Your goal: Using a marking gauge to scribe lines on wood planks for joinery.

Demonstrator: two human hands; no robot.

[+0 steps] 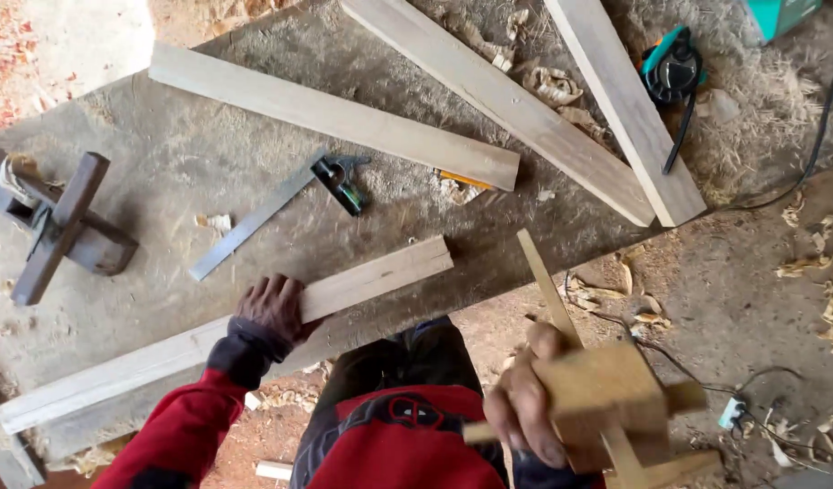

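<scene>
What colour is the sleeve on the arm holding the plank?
Red with a dark cuff, seen clearest in the head view.

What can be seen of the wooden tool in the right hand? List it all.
The pale wooden marking gauge is a chunky square block with thin wooden bars passing through it: one long slim bar sticks up and away toward the workbench edge, and shorter bars jut out to the sides and below. The wood looks bare and unfinished. The right hand grips the block's left side, holding it in the air beside the bench, above the dirt floor. Nothing else touches it. Its lower end is cut off by the picture edge.
</scene>
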